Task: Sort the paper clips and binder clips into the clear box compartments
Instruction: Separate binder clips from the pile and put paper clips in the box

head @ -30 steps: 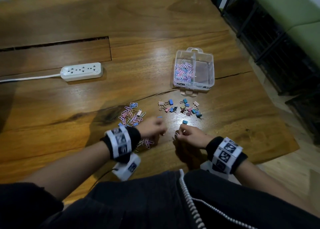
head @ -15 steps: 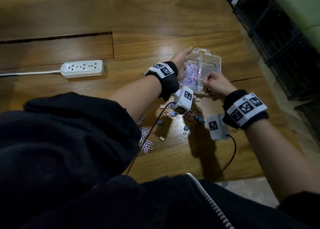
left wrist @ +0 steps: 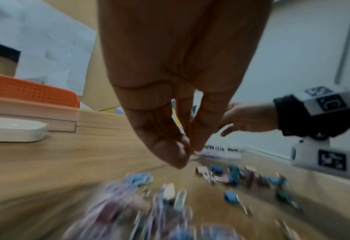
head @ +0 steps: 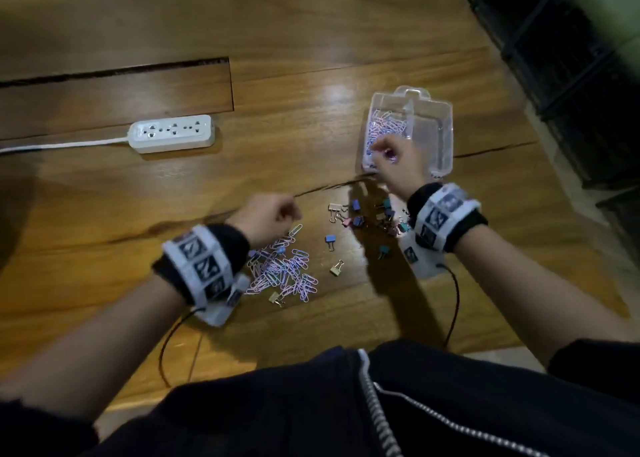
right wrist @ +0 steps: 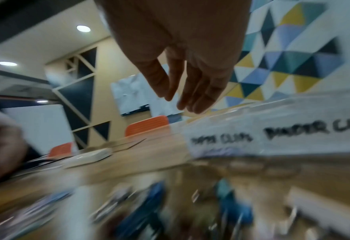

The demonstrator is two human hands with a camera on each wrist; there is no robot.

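The clear box (head: 447, 134) stands at the far right, with pink and blue paper clips (head: 384, 127) in its left compartment; I see nothing in the right one. My right hand (head: 394, 160) hovers over the box's near left corner, and its fingers (right wrist: 198, 100) hang straight and hold nothing. My left hand (head: 273, 214) is above the loose paper clip pile (head: 284, 273). Its fingertips (left wrist: 176, 152) are bunched together, and I see no clip between them. Small binder clips (head: 360, 219) lie scattered between the pile and the box.
A white power strip (head: 171, 133) with its cord lies at the left. A dark slot (head: 114, 70) runs across the wooden table behind it. The table's right edge drops off beside the box. Black cables trail from both wrist cameras.
Half a second ago both hands were at the box. My left hand has pulled back toward me over the paper clip pile; my right hand has stayed at the box and opened.
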